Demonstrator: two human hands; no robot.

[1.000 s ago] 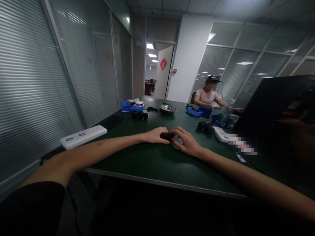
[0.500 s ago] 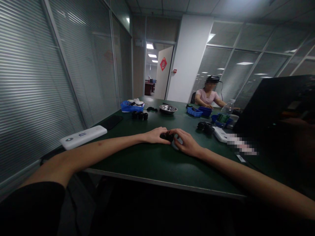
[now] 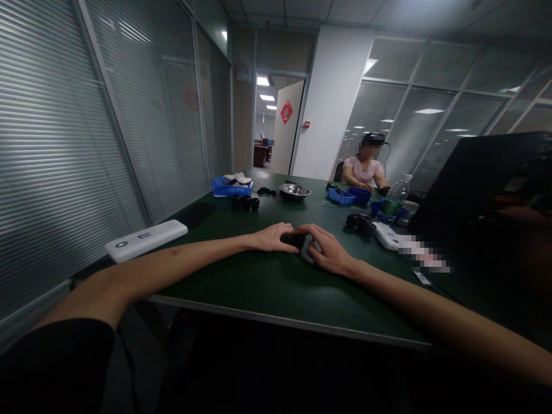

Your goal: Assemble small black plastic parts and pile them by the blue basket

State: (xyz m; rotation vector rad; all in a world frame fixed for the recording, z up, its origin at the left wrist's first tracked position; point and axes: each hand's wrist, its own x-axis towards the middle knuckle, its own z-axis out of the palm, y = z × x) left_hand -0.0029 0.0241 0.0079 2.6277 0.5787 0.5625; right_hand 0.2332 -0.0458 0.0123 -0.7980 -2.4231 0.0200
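Observation:
Near the middle of the green table [image 3: 259,282], my left hand [image 3: 276,238] grips a small black object [image 3: 294,240] between thumb and fingers. My right hand [image 3: 326,249] curves in from the right, its fingertips at the right side of the same object. What the fingertips of my right hand hold, if anything, is too small to tell. A grey rounded thing [image 3: 307,253] shows below and beside the fingers of my right hand.
A white device [image 3: 146,240] lies at the left. Behind stand black round parts [image 3: 245,202], a blue basket [image 3: 232,188], a metal bowl [image 3: 295,192] and a blue tray [image 3: 340,197]. At right are black parts [image 3: 360,224], a bottle [image 3: 394,201] and a seated person [image 3: 362,169].
The fingers of my right hand have shifted very slightly at the black object. My left hand holds the same place. Across the table, the person's arm has drawn in.

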